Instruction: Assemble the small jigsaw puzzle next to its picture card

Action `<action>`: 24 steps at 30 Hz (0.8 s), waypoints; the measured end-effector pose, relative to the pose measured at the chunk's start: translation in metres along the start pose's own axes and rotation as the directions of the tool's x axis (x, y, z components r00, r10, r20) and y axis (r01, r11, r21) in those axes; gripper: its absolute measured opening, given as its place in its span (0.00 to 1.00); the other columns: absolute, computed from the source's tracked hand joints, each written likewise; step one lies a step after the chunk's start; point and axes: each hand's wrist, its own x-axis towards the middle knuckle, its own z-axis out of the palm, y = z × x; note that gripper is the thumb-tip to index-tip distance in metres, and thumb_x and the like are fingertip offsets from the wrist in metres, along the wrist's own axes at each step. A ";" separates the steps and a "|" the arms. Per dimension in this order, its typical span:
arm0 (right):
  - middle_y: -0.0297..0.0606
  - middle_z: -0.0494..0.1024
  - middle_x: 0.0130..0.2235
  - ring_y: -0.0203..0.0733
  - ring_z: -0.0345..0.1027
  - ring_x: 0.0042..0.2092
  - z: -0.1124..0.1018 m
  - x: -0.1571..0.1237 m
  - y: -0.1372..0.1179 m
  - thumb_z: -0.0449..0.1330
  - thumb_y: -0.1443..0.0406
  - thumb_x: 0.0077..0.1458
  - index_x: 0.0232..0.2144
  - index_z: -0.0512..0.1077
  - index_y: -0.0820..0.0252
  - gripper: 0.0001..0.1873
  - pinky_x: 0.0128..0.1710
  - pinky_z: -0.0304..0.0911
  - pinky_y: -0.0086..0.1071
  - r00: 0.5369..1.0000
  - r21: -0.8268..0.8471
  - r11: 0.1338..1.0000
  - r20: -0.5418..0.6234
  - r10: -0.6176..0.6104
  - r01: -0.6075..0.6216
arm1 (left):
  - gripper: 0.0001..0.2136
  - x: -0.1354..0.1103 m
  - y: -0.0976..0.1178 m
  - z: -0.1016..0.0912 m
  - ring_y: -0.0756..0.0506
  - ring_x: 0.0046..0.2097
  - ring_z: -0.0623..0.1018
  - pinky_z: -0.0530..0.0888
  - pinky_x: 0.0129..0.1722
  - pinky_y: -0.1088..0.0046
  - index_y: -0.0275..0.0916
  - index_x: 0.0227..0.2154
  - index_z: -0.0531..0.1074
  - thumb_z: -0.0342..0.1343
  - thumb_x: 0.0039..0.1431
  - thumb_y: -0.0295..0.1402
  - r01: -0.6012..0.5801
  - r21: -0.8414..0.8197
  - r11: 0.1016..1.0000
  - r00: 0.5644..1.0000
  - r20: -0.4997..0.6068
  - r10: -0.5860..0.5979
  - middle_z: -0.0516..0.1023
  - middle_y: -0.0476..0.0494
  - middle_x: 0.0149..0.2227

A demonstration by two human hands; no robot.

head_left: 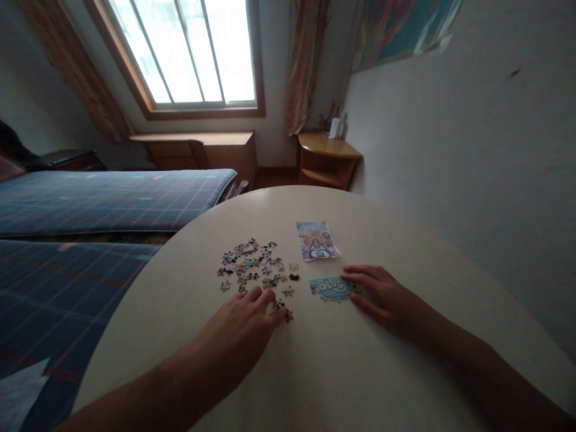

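Observation:
Loose jigsaw puzzle pieces (246, 264) lie spread in a pile on the round pale table (342, 372). My left hand (252, 318) rests at the near edge of this pile, fingers bent and thumb apart, touching a few pieces. A joined strip of light-blue puzzle (332, 288) with white lettering lies to the right of the pile. At its right end my right hand (378, 295) lies with fingers stretched out and spread, the tips on or against the strip. Beyond the strip is a colourful picture sheet (317, 241) with a blue cartoon figure.
A bed with a blue checked mattress (112, 201) stands left of the table. A low wooden desk (202, 144) is under the window, and a corner shelf (328, 147) stands beside the curtain. The white wall (477, 162) runs close on the right.

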 end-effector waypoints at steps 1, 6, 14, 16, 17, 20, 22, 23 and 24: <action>0.48 0.72 0.57 0.54 0.64 0.59 0.000 0.000 0.000 0.54 0.58 0.62 0.55 0.70 0.55 0.20 0.57 0.63 0.55 1.000 0.002 1.000 -0.004 -0.001 0.001 | 0.24 0.000 0.000 0.001 0.38 0.51 0.75 0.75 0.44 0.63 0.43 0.55 0.72 0.52 0.57 0.18 0.002 -0.001 1.000 1.000 -0.012 -0.002 0.74 0.37 0.53; 0.48 0.72 0.57 0.54 0.64 0.58 -0.001 0.001 0.000 0.54 0.59 0.62 0.55 0.70 0.54 0.20 0.57 0.63 0.56 1.000 0.005 1.000 0.004 -0.009 0.009 | 0.20 -0.002 -0.001 0.001 0.39 0.47 0.76 0.75 0.44 0.62 0.37 0.49 0.74 0.49 0.56 0.18 0.034 0.035 0.999 0.999 -0.020 -0.034 0.76 0.36 0.50; 0.49 0.72 0.57 0.53 0.63 0.59 -0.003 0.002 -0.001 0.53 0.58 0.63 0.55 0.70 0.57 0.20 0.57 0.63 0.54 0.999 -0.020 1.000 0.031 -0.016 0.017 | 0.25 0.002 -0.002 -0.005 0.35 0.54 0.73 0.73 0.51 0.54 0.33 0.55 0.71 0.45 0.55 0.15 0.146 0.125 0.981 0.989 0.014 -0.149 0.71 0.33 0.58; 0.49 0.71 0.57 0.53 0.63 0.59 -0.004 0.002 -0.001 0.53 0.58 0.63 0.55 0.69 0.57 0.21 0.57 0.63 0.53 0.999 -0.025 0.999 0.039 -0.021 0.022 | 0.29 0.004 -0.001 -0.001 0.35 0.58 0.70 0.72 0.53 0.55 0.34 0.60 0.65 0.45 0.54 0.15 0.096 0.098 0.991 0.995 -0.030 -0.094 0.66 0.35 0.63; 0.49 0.71 0.57 0.53 0.63 0.59 -0.004 0.003 -0.001 0.53 0.58 0.63 0.55 0.69 0.57 0.21 0.58 0.63 0.53 0.999 -0.026 0.999 0.041 -0.024 0.025 | 0.31 0.004 -0.001 0.000 0.36 0.59 0.69 0.71 0.54 0.55 0.35 0.62 0.63 0.45 0.53 0.15 0.067 0.079 0.995 0.997 -0.040 -0.064 0.64 0.36 0.65; 0.49 0.71 0.57 0.53 0.63 0.59 -0.005 0.003 -0.001 0.53 0.57 0.63 0.55 0.70 0.57 0.21 0.57 0.63 0.53 0.999 -0.026 0.999 0.043 -0.029 0.030 | 0.32 0.003 0.002 -0.001 0.36 0.59 0.69 0.71 0.55 0.58 0.36 0.61 0.64 0.46 0.51 0.15 0.026 0.030 0.999 1.000 0.001 -0.027 0.64 0.40 0.65; 0.49 0.71 0.57 0.54 0.64 0.58 -0.005 0.003 -0.001 0.53 0.57 0.63 0.55 0.70 0.57 0.21 0.57 0.63 0.52 0.999 -0.025 0.999 0.044 -0.023 0.024 | 0.29 0.002 0.001 -0.004 0.37 0.57 0.71 0.72 0.54 0.58 0.36 0.56 0.69 0.46 0.51 0.15 0.034 0.003 0.999 0.999 0.035 -0.034 0.69 0.39 0.62; 0.49 0.71 0.57 0.54 0.64 0.58 -0.005 0.002 -0.001 0.53 0.57 0.63 0.55 0.70 0.56 0.21 0.57 0.63 0.53 0.999 -0.025 0.999 0.044 -0.021 0.022 | 0.27 0.000 -0.001 -0.006 0.37 0.57 0.71 0.72 0.54 0.58 0.36 0.54 0.71 0.46 0.51 0.15 0.040 -0.008 0.999 0.999 0.036 -0.040 0.71 0.39 0.60; 0.49 0.71 0.57 0.54 0.64 0.58 -0.005 0.002 -0.002 0.53 0.57 0.63 0.55 0.70 0.56 0.21 0.57 0.63 0.53 0.999 -0.025 0.999 0.044 -0.020 0.021 | 0.26 -0.001 -0.003 -0.007 0.37 0.56 0.72 0.72 0.54 0.57 0.36 0.52 0.72 0.46 0.52 0.15 0.049 -0.018 0.999 0.998 0.026 -0.048 0.72 0.39 0.59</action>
